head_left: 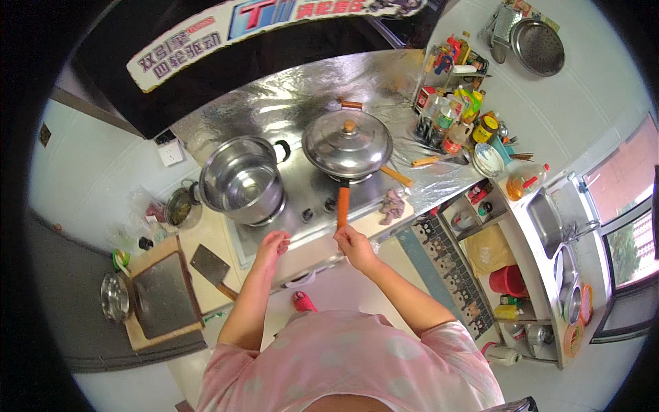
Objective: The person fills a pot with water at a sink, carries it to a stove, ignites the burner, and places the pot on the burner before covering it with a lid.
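Observation:
A covered wok stands on the right burner under a domed metal lid (347, 141) with a wooden knob. Its orange-brown handle (343, 203) points towards me, and my right hand (354, 248) is closed around the near end. Over the front edge of the steel gas hob (304, 190) hovers my left hand (273, 247), empty, its fingers loosely bent. On the left burner is an uncovered stainless steel pot (242, 180) with a dark side handle. A wooden-handled utensil (396, 176) sticks out beside the lid; its far end is hidden.
A cleaver (210, 265) lies left of the hob, near a cutting board (166, 296) and a metal bowl (114, 297). A crumpled cloth (393, 207) rests at the hob's right corner. Bottles (444, 116) and a ladle (453, 157) occupy the back right. The range hood (247, 67) overhangs the back.

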A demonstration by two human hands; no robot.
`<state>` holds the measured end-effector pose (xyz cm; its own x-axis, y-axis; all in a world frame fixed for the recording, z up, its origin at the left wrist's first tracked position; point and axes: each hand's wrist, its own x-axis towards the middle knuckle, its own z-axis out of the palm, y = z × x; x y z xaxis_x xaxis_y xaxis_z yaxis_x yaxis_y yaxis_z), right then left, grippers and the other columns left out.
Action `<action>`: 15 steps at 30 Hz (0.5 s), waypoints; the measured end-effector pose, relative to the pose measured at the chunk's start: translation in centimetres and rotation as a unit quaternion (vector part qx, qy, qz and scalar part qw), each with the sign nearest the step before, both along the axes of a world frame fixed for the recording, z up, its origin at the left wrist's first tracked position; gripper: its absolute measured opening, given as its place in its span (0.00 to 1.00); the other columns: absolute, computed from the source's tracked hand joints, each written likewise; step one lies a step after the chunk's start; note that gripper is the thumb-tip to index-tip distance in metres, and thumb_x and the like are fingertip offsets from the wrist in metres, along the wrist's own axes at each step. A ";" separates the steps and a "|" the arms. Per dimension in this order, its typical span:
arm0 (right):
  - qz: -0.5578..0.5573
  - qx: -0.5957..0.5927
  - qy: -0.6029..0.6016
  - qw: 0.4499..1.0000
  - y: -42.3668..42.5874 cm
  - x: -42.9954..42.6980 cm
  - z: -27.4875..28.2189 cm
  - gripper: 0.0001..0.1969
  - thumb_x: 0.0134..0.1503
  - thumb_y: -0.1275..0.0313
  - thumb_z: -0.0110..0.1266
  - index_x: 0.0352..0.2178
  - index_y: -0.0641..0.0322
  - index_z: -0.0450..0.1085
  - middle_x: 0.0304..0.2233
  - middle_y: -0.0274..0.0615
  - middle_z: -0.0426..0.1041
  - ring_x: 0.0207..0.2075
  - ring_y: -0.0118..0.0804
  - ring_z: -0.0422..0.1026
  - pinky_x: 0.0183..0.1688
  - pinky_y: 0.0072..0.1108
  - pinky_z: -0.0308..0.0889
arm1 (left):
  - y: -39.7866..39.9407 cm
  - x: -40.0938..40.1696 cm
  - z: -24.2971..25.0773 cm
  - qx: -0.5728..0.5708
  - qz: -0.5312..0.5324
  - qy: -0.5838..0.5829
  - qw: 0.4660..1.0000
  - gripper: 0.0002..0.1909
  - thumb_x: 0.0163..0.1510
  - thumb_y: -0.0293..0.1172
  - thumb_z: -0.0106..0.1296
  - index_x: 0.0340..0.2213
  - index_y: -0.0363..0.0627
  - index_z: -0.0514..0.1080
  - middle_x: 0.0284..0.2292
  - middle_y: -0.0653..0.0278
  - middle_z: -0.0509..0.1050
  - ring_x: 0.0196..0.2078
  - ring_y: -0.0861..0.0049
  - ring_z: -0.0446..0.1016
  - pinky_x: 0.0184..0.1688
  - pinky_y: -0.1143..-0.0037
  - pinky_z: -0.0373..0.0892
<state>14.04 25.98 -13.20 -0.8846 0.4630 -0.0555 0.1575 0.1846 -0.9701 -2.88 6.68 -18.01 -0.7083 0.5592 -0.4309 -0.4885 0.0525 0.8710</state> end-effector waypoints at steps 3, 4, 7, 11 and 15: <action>-0.015 0.018 0.011 1.000 2.9 5.3 0.3 0.10 0.56 0.67 0.44 0.26 0.63 0.64 0.15 0.38 0.65 0.18 0.28 0.65 0.23 0.21 0.61 | 3.8 1.5 -1.0 -0.150 -0.026 0.117 0.981 0.09 0.51 0.38 0.47 0.29 0.46 0.69 0.30 0.68 0.73 0.33 0.81 0.70 0.33 0.77 0.65; -0.029 0.017 -0.001 0.999 3.5 6.7 0.7 0.10 0.56 0.67 0.44 0.26 0.64 0.64 0.15 0.39 0.65 0.18 0.29 0.65 0.23 0.21 0.61 | 4.3 1.5 -1.7 -0.155 -0.020 0.117 0.981 0.09 0.51 0.38 0.47 0.29 0.46 0.69 0.30 0.68 0.73 0.33 0.81 0.70 0.33 0.77 0.65; -0.054 0.025 -0.009 0.998 6.3 10.2 0.2 0.11 0.56 0.67 0.45 0.25 0.65 0.64 0.16 0.41 0.66 0.19 0.29 0.65 0.23 0.22 0.61 | 7.1 0.7 -2.2 -0.304 -0.098 0.342 0.883 0.12 0.52 0.41 0.44 0.29 0.45 0.69 0.26 0.64 0.74 0.30 0.75 0.72 0.32 0.74 0.66; -0.108 0.026 -0.040 0.993 8.6 12.1 -0.1 0.11 0.57 0.68 0.43 0.23 0.63 0.64 0.15 0.36 0.64 0.18 0.25 0.62 0.21 0.18 0.59 | 11.4 -1.1 -1.4 -0.448 -0.167 0.484 0.733 0.17 0.53 0.45 0.42 0.30 0.44 0.69 0.27 0.56 0.74 0.32 0.61 0.72 0.34 0.66 0.66; -0.130 0.046 -0.054 0.989 9.4 11.8 -1.3 0.12 0.57 0.68 0.42 0.22 0.63 0.63 0.14 0.31 0.63 0.16 0.20 0.60 0.19 0.15 0.57 | 13.6 -3.5 -2.0 -0.539 -0.218 0.464 0.668 0.20 0.53 0.48 0.41 0.29 0.41 0.69 0.33 0.55 0.74 0.37 0.59 0.72 0.37 0.65 0.67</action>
